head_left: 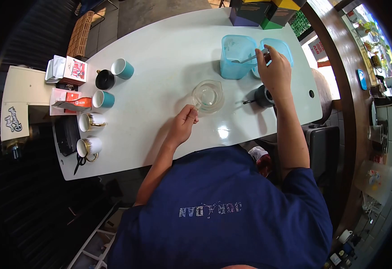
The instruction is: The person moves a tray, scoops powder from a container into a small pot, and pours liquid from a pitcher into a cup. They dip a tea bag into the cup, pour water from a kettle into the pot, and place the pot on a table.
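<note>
My left hand (180, 127) is closed around the handle of a clear glass jug (208, 96), which stands upright on the white table. My right hand (275, 74) pinches the handle of a spoon (248, 58). The spoon's bowl end is over or inside the mouth of a translucent blue container (237, 67); its exact depth is hard to tell. Partly behind my right hand is a second translucent blue piece (284, 48), a lid or another container. A dark cup (262, 97) sits below my right wrist, partly covered by my forearm.
The white table (160, 76) has teal cups (122, 68), a small black pot (105, 80) and white-and-gold mugs (89, 147) along its left side. Scissors (79, 163), packets (72, 104) and a box (74, 69) are there too. Dark boxes (249, 13) stand at the far edge.
</note>
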The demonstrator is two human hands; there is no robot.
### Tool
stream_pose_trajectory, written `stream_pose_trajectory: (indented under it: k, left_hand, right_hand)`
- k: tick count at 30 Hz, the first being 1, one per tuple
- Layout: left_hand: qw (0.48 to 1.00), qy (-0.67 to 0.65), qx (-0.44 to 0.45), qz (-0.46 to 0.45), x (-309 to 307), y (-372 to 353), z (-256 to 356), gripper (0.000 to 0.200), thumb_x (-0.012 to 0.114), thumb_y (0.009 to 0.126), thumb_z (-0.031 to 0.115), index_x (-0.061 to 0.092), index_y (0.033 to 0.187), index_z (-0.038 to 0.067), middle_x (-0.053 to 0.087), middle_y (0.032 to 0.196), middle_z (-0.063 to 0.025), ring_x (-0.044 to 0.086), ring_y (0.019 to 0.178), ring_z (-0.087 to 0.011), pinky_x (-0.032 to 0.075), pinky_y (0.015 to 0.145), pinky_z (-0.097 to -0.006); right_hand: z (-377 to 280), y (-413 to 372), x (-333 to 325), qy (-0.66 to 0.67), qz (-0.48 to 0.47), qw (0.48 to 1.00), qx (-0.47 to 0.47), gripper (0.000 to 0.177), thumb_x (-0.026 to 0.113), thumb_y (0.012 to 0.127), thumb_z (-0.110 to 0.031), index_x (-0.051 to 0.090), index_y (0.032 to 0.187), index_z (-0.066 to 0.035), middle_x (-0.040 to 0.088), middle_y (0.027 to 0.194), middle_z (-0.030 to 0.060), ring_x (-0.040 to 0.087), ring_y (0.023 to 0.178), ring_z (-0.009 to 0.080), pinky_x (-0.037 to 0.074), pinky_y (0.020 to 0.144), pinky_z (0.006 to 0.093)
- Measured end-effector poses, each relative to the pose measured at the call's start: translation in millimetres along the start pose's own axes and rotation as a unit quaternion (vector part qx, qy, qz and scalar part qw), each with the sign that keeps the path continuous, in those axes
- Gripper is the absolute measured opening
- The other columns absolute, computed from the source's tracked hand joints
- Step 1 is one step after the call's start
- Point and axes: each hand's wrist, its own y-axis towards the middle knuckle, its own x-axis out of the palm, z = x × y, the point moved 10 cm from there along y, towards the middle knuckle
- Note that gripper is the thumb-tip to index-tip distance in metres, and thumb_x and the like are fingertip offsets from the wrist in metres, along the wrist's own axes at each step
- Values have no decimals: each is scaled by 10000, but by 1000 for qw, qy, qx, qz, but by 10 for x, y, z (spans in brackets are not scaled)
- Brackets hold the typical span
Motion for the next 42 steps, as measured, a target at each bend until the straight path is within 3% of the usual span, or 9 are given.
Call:
stream_pose_trajectory:
  k: [4,11,17,23,29,31,37,42]
  left_hand:
    - [1000,0,-3,-30,77,57,35,203,401,985,197,492,894,40,487,770,-5,493,749,-92,437,758,-250]
    - [999,-16,-3,-52,147,188,78,208,397,986,196,501,897,39,515,778,-12,504,749,-92,440,732,-244]
    - [1000,-3,-9,-18,111,228,125,226,440,973,236,535,924,38,540,773,-9,497,696,-78,441,671,-226]
    - [999,30,-23,3,90,204,155,265,465,960,276,565,1036,42,563,833,-10,533,726,-88,447,671,-237]
    - [997,59,-41,2,20,124,119,348,524,928,306,503,1144,34,547,960,-31,561,752,-117,452,655,-249]
    - [996,68,-31,41,-56,47,176,386,540,918,303,464,1177,28,534,996,-47,560,741,-123,451,647,-246]
    - [998,46,-40,6,-45,-172,42,366,561,907,254,456,1155,5,530,974,-56,547,719,-116,448,642,-239]
    - [998,33,-34,47,-245,-351,18,333,563,906,238,482,1122,-1,537,954,-50,541,708,-109,448,646,-238]
  right_hand:
    - [-39,-46,-161,-13,20,1000,7,425,633,812,-338,619,1024,30,609,681,105,585,696,271,456,692,355]
    - [-27,-483,-628,54,102,993,11,427,674,793,-296,597,1058,30,573,703,84,561,694,247,445,672,345]
    - [279,-1030,-734,105,88,985,109,358,665,816,-237,598,1063,13,553,714,60,515,669,180,399,604,300]
    - [352,-1431,-854,99,96,980,144,292,663,823,-199,616,1022,10,543,715,59,508,652,150,403,565,283]
    - [310,-1717,-1019,75,130,973,174,177,680,799,-129,659,925,-7,579,701,69,504,614,145,421,577,267]
    - [271,-1825,-1065,83,139,970,182,119,673,800,-114,675,861,-12,606,712,78,518,621,145,428,590,261]
    - [121,-2188,-1050,101,153,963,196,80,687,781,-71,674,810,3,611,692,62,537,611,118,432,576,240]
    - [22,-2331,-863,133,99,961,221,101,695,789,-82,669,797,15,606,660,49,529,574,77,413,548,204]
